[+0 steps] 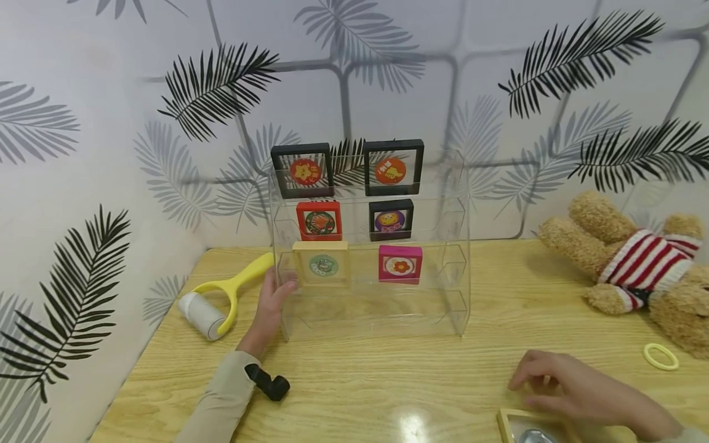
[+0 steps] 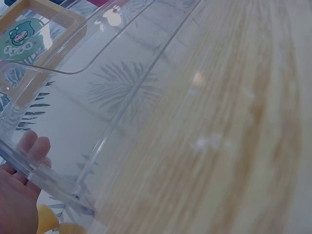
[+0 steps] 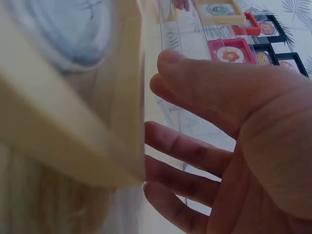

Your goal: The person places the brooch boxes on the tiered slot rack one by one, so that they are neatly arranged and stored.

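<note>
A clear plastic tiered display rack [image 1: 372, 323] stands on the table, with several small square frames on its tiers. My left hand [image 1: 268, 314] grips the rack's left side panel; in the left wrist view its fingers [image 2: 39, 146] show through the clear plastic. Top tier: two black frames, one of them a black frame [image 1: 393, 192]. Below them sit a red frame [image 1: 319, 237] and a smaller black frame [image 1: 391, 236], then a cream frame [image 1: 349, 271] and a pink frame [image 1: 400, 251]. My right hand [image 1: 587, 387], fingers loosely bent and holding nothing, hovers beside a light wooden frame [image 1: 504, 424] containing a silvery round piece.
Left of the rack lies a yellow-handled lint roller [image 1: 202, 315]. A teddy bear [image 1: 604, 258] in a red-striped sweater lies at the right, with a yellow ring [image 1: 661, 357] near it. Leaf-patterned wall covering [image 1: 388, 104] rises behind the wooden table [image 1: 354, 381].
</note>
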The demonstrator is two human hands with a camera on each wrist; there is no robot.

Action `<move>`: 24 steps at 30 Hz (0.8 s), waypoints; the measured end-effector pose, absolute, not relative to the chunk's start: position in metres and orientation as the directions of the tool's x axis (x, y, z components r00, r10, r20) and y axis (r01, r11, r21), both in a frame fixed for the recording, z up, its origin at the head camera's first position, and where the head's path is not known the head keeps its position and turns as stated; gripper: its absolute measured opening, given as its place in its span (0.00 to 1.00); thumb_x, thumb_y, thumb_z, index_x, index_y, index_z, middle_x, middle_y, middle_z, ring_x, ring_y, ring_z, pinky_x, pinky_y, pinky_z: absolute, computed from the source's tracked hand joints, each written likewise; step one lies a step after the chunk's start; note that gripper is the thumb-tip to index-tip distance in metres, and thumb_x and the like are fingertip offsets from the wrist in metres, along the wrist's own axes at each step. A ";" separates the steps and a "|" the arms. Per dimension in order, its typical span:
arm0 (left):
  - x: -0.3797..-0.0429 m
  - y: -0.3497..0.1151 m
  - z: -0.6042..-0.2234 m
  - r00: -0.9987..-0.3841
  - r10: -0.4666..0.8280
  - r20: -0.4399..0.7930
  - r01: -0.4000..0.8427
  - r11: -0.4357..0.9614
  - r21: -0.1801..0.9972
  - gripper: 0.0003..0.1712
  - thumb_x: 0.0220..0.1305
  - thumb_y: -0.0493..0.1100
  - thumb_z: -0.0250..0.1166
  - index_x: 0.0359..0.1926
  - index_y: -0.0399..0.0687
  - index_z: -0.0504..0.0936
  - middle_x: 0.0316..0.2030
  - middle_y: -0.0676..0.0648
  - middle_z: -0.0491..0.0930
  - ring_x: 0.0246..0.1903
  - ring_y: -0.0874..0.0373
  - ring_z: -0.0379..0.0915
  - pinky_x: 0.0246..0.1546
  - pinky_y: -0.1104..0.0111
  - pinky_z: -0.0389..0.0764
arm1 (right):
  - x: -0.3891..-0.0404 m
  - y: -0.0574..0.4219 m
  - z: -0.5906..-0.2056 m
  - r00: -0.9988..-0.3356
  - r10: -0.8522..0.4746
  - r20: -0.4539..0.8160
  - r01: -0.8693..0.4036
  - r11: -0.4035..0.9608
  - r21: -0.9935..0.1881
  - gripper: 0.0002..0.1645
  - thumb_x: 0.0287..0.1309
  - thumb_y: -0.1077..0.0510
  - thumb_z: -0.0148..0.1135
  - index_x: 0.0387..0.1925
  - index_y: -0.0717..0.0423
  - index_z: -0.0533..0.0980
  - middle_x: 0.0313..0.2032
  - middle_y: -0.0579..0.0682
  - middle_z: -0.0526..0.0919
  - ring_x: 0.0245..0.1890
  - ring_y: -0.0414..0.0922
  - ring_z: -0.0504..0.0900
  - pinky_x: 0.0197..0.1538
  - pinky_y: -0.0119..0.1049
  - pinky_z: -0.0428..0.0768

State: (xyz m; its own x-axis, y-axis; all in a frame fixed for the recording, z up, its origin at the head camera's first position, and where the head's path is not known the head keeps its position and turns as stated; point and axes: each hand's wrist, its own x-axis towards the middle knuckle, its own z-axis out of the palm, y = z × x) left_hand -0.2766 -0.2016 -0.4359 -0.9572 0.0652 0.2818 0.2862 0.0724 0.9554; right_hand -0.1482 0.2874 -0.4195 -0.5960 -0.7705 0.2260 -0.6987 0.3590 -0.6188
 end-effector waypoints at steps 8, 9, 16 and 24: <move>-0.277 -0.201 -0.436 -0.956 0.050 0.289 0.292 0.061 0.954 0.29 0.66 0.41 0.49 0.65 0.35 0.56 0.50 0.48 0.68 0.48 0.65 0.67 0.54 0.76 0.64 | -0.133 0.302 -0.424 -0.652 -0.748 0.123 -0.587 0.395 -0.707 0.17 0.60 0.65 0.61 0.49 0.48 0.78 0.41 0.42 0.79 0.39 0.34 0.77 0.34 0.30 0.76; -0.277 -0.201 -0.437 -0.955 0.051 0.291 0.294 0.061 0.954 0.29 0.66 0.41 0.49 0.65 0.35 0.56 0.50 0.48 0.68 0.48 0.66 0.66 0.54 0.76 0.64 | -0.132 0.303 -0.424 -0.662 -0.742 0.107 -0.565 0.400 -0.722 0.16 0.60 0.64 0.61 0.48 0.48 0.78 0.41 0.42 0.79 0.38 0.34 0.76 0.34 0.30 0.75; -0.277 -0.200 -0.437 -0.951 0.063 0.302 0.306 0.063 0.950 0.30 0.66 0.41 0.49 0.66 0.35 0.55 0.51 0.45 0.67 0.49 0.66 0.66 0.53 0.76 0.64 | -0.128 0.306 -0.427 -0.691 -0.723 0.016 -0.436 0.398 -0.807 0.09 0.61 0.63 0.59 0.41 0.49 0.79 0.37 0.47 0.76 0.36 0.37 0.73 0.35 0.30 0.74; -0.277 -0.201 -0.437 -0.949 0.057 0.309 0.313 0.066 0.948 0.29 0.67 0.41 0.49 0.65 0.34 0.56 0.50 0.46 0.68 0.48 0.67 0.67 0.53 0.76 0.64 | -0.128 0.297 -0.428 -0.688 -0.717 0.111 -0.572 0.442 -0.692 0.09 0.62 0.63 0.59 0.34 0.43 0.74 0.32 0.35 0.73 0.30 0.28 0.67 0.27 0.29 0.65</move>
State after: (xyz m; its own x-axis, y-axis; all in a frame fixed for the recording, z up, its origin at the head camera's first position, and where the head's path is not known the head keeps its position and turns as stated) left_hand -0.2774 -0.2012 -0.4375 -0.9493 0.0573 0.3091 0.3126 0.0660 0.9476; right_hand -0.1281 0.2972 -0.4278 -0.6879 -0.7174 0.1105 -0.5716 0.4416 -0.6916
